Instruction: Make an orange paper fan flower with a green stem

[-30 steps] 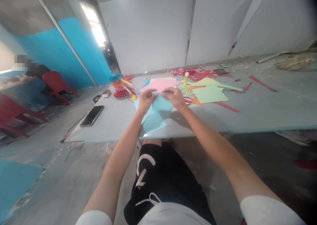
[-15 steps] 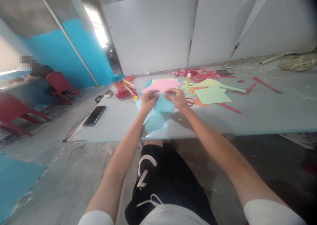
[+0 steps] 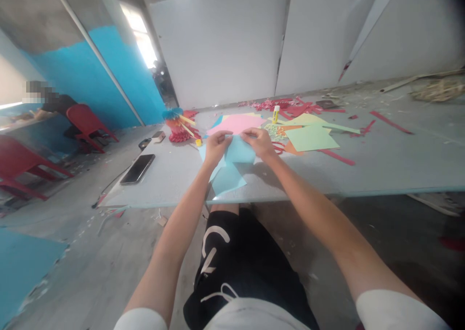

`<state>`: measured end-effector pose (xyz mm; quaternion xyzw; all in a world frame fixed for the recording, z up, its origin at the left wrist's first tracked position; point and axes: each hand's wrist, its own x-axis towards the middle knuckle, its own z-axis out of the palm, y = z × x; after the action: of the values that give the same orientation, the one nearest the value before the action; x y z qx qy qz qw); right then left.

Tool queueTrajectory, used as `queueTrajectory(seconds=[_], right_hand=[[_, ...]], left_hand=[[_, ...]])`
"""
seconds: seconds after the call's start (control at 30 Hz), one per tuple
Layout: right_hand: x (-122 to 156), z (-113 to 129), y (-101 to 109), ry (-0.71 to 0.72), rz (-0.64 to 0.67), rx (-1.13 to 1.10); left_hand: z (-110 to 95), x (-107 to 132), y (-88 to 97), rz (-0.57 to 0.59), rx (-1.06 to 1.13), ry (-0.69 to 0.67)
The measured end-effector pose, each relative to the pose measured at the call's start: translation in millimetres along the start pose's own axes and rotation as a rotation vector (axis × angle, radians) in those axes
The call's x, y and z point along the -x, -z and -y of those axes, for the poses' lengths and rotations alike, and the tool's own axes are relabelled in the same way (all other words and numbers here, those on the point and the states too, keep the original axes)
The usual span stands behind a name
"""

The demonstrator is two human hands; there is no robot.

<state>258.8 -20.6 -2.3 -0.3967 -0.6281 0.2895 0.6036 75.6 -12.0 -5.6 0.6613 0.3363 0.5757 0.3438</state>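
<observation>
Both hands are on the blue sheet point(image 3: 235, 151), which sits near-centre on the table, its loose flap point(image 3: 227, 182) lying toward the near edge. Left hand point(image 3: 215, 147) and right hand point(image 3: 259, 143) are closed to a pinch on its far part, close together, fingers curled, not quite touching each other. Looks like folded layers in the pinch, but the fingers hide the exact edge, so can't confirm. Risks: uneven pull between the hands could skew the fold or tear the paper; the loose flap could slip, and the far edge is close to the pink sheet point(image 3: 236, 124), which could get caught. Surface: grey table point(image 3: 381, 160), with green sheet point(image 3: 311, 138) and glue stick point(image 3: 275, 114) to the far right, red scraps point(image 3: 286, 108) beyond them, a red paper craft point(image 3: 178, 129) far left, and a phone point(image 3: 137, 168) left. Room: white panels point(image 3: 218, 44) at the far side, blue wall point(image 3: 119, 73) left, red chairs point(image 3: 89, 126) on the left, a co-worker point(image 3: 58, 104) seated beyond them, paper bits on the concrete floor point(image 3: 90, 257).
</observation>
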Motion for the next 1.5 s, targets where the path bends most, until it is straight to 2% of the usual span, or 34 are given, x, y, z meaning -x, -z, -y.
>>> queueTrajectory(seconds=[0.17, 0.63, 0.83, 1.17, 1.37, 1.5], right_hand=[[3.2, 3.7, -0.2, 0.067, 0.053, 0.045], [1.8, -1.4, 1.7, 0.071, 0.065, 0.076], [3.5, 5.3, 2.4, 0.110, 0.118, 0.083], [2.7, 6.1, 7.5, 0.134, 0.149, 0.101], [3.1, 6.3, 6.5, 0.112, 0.164, 0.091], [1.2, 5.5, 8.8, 0.107, 0.164, 0.071]], left_hand=[[2.3, -1.7, 1.0, -0.021, -0.020, -0.002], [4.1, -3.2, 1.2, -0.027, -0.026, 0.030], [2.7, -2.2, 2.2, -0.036, -0.098, -0.001], [2.4, -3.1, 1.7, -0.024, -0.061, 0.020], [-1.5, -2.5, 0.5, 0.056, 0.002, -0.005], [-1.6, -3.0, 1.4, 0.034, -0.010, -0.005]])
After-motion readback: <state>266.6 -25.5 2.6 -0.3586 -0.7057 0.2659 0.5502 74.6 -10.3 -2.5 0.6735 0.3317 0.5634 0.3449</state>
